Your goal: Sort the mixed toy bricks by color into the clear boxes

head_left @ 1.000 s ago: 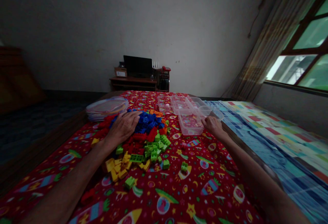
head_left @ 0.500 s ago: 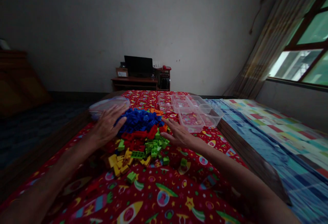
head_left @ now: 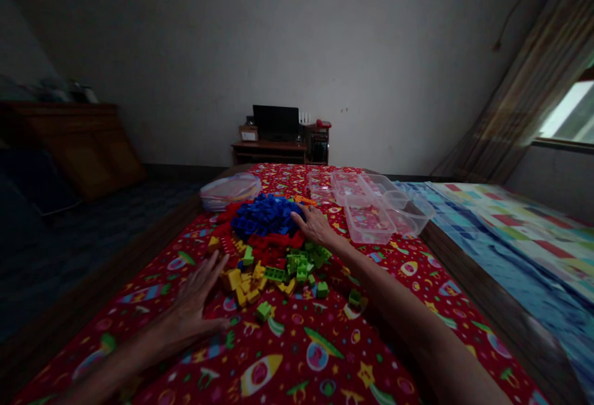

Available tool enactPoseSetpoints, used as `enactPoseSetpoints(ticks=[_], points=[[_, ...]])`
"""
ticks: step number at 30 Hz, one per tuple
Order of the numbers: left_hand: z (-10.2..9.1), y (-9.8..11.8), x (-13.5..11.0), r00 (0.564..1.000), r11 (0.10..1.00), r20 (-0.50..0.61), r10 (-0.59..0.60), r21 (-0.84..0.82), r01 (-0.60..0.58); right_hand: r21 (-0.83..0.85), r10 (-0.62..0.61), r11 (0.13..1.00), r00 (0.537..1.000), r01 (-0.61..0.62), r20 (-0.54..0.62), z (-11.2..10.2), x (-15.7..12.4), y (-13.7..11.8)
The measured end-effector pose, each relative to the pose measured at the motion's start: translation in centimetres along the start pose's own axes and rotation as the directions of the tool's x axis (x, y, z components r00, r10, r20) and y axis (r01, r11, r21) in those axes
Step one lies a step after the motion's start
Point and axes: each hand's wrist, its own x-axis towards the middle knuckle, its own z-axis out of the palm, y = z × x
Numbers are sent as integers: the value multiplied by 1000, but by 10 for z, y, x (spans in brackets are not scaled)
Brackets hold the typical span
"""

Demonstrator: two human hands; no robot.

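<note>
While the left hand (head_left: 195,306) is lying spread on the red bedspread (head_left: 288,340), just beside the yellow bricks (head_left: 239,284), the blue bricks (head_left: 266,216) are sitting heaped mid-pile, the right hand (head_left: 315,227) is touching their edge with fingers loosely spread, and a clear tub (head_left: 369,222) is standing just beyond it.

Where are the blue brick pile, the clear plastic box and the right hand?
Blue plastic brick pile (head_left: 266,215), head view, middle of the heap.
Clear plastic compartment box (head_left: 365,237), head view, front wall.
Person's bare right hand (head_left: 315,225), head view, back of the hand.
</note>
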Motion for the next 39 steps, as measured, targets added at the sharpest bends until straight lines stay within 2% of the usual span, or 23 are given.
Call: enactPoseSetpoints(ticks=[3,6,10,14,17,19,21,23,25,26,28,29,31,35,39], points=[[8,30,13,995,998,-98,-32,-51,28,12,-26,1000,1000,26,-7,-1,-5,-3],[11,55,40,986,998,-164,-22,-63,12,15,-95,995,995,95,-22,-1,-10,-11],[13,69,79,980,999,-196,24,-21,-29,-55,-174,983,985,174,-1,-1,-18,-25],[11,69,103,991,1000,-131,-7,25,10,-107,-259,959,965,261,35,-8,-22,-33],[-1,64,107,988,999,-153,28,27,-25,-15,-319,947,947,320,42,-23,-20,-31],[-14,55,107,975,998,-214,58,30,-52,63,-286,957,958,284,16,-34,-15,-26],[-26,41,107,960,999,-276,47,20,-43,87,-186,978,982,187,-18,-41,-6,-20],[-33,23,108,946,999,-323,-38,-20,34,70,-66,995,997,68,-29,-41,6,-12],[-33,6,112,926,983,-331,-181,-98,156,61,45,997,999,-46,20,-32,18,-5],[-31,-1,114,915,961,-304,-266,-156,228,59,90,994,994,-94,56,-26,24,-2],[-25,-8,121,896,891,-171,-410,-286,353,61,133,988,984,-141,119,-12,32,2],[-21,-8,125,891,856,-102,-443,-342,387,62,134,988,982,-144,136,-6,36,2],[-16,-2,133,899,817,-21,-437,-428,387,54,113,991,982,-122,150,2,39,0],[-11,18,148,929,823,-59,-365,-487,292,43,71,996,986,-78,152,3,40,-6],[-9,35,148,947,884,-95,-308,-396,248,38,23,999,990,-29,137,-4,34,-9]])
